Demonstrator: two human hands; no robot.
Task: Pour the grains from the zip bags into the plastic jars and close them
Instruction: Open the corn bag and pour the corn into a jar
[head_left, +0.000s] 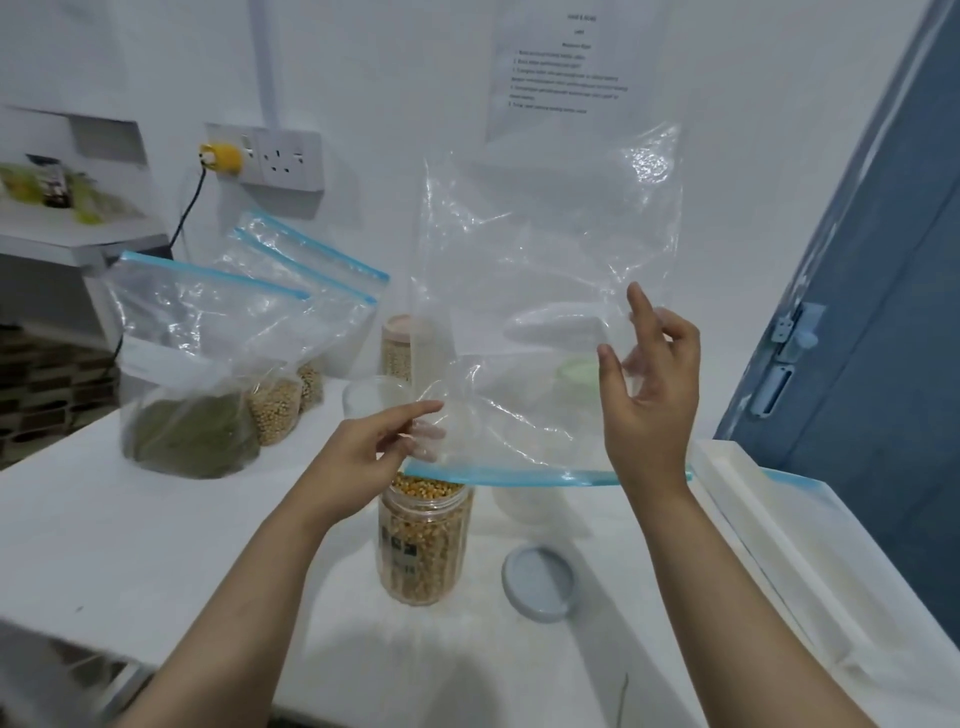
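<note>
Sitting at nine o'clock on the white table (104, 530): zip bag of green grains (187, 384), upright, blue strip on top. Just behind, at ten o'clock, two more zip bags (291, 322) with pale grains, leaning on the wall. Held centre, at twelve o'clock, an upturned empty zip bag (545, 291), blue zip edge hanging just over the open jar of corn kernels (423, 540). Pinched at its lower left corner by the left hand (374, 452), thumb and fingers closed on plastic. Gripped at three o'clock by the right hand (649, 389), thumb against the film, index raised. Lay at five o'clock, beside the jar: grey lid (540, 582), off.
</note>
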